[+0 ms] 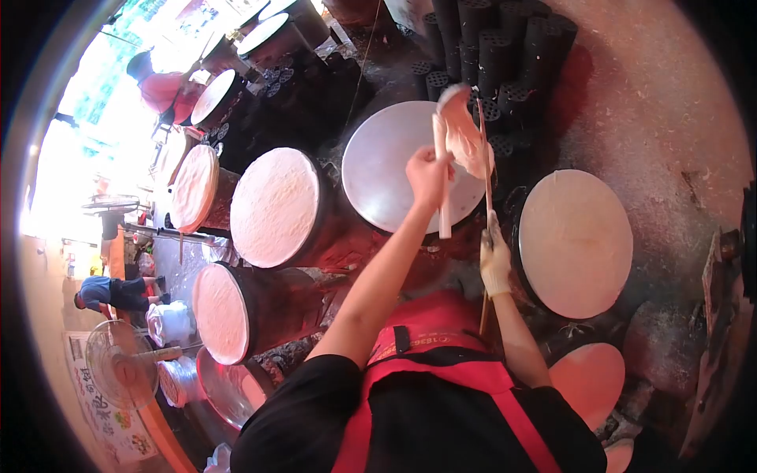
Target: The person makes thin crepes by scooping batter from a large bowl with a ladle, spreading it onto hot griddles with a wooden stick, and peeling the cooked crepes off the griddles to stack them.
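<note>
My left grip (428, 175) is a bare fist clamped round a pale bar (445, 217), straight and seemingly wooden, while my right grip (495, 256), in a pale glove (497, 277), is closed on a thin rod (486, 185), long, brown and slender as a cane. Between the upper parts of these two tools is the dough (465, 140), a soft, slack, folded mass, drawn out and glossy along its creases; which of the two bears its weight I cannot tell. It shows over the right-hand edge of the grey plate (382, 169), though I cannot judge how high above it. I take the step in hand to be working the dough between the bar and the rod, and the next move calls, I think, for both fists to be firm and to act together, since so limp a mass could slip or tear. The grey plate is round, smooth and dully shining, with no sheet on it. Just beside it, on my right, another disc (576, 244) carries a thin, even, pale layer; on my left a thicker-looking round sheet (276, 206) is rough and pebbled, and a smaller round (221, 313) lies nearer me. Beyond the grey plate stand black briquettes (498, 59), stacked cylinders with pierced ends. Against my body is a red apron (438, 323); farther off, on my left, a person in red (162, 91) is beside other rounds.
</note>
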The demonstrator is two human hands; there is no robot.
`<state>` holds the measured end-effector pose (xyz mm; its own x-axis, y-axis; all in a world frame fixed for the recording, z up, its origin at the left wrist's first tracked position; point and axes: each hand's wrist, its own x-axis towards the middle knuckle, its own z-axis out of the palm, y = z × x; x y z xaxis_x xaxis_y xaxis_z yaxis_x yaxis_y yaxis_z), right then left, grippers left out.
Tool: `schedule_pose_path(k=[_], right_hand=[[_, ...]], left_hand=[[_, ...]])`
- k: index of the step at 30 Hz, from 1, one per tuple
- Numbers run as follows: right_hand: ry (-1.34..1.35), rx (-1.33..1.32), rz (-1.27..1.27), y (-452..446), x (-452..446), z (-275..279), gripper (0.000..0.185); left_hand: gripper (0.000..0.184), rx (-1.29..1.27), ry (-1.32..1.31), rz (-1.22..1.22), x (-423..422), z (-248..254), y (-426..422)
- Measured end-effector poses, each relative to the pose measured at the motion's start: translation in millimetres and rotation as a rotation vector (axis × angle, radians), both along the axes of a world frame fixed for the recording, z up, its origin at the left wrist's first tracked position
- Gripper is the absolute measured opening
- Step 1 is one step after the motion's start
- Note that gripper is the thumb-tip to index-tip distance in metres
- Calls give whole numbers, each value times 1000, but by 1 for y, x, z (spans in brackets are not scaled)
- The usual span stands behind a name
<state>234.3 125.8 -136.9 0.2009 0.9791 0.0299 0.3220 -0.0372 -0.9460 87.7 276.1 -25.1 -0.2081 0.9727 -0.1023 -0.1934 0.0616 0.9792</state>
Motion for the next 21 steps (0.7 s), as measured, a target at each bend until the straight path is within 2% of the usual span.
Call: schedule_pose_path(k=[1,3,4,7,10,11,12,14,16,17,19,20,21], right_hand=[[-253,43,-83,17,-9,-11,50],[315,-167,-170,53,-27,-25,49],[593,-385,-221,62,-42,25,48],[949,-373,-108,87,-48,33,45],[1262,-350,29,64,-39,16,47],[1358,-195,112,46,-44,-2,51],[1314,-152,37,26,-55,-7,56],[1462,-96,-224,1,-95,8,44],[1352,-248,-349,8,-125,9,45],[1389,-244,-343,24,-135,-7,36],[1162,-267,-434,70,-160,-6,17],[1068,-268,-470,95,-170,1,27],[1006,-265,-496,123,-179,6,24]], left_hand=[[13,44,-73,-15,-7,10,11],[20,207,-190,-32,-24,58,23],[26,275,-276,-37,-33,79,34],[32,299,-511,-327,-78,164,25],[30,266,-483,-423,-133,183,-5],[27,172,-389,-376,-148,183,-26],[25,78,-296,-327,-161,179,-51],[18,-159,-148,-171,-180,148,-98],[21,-301,-189,-188,-203,102,-140],[24,-350,-208,-151,-207,92,-162],[25,-436,-220,-75,-214,77,-199],[24,-476,-212,-37,-218,70,-214],[24,-494,-181,15,-222,64,-223]])
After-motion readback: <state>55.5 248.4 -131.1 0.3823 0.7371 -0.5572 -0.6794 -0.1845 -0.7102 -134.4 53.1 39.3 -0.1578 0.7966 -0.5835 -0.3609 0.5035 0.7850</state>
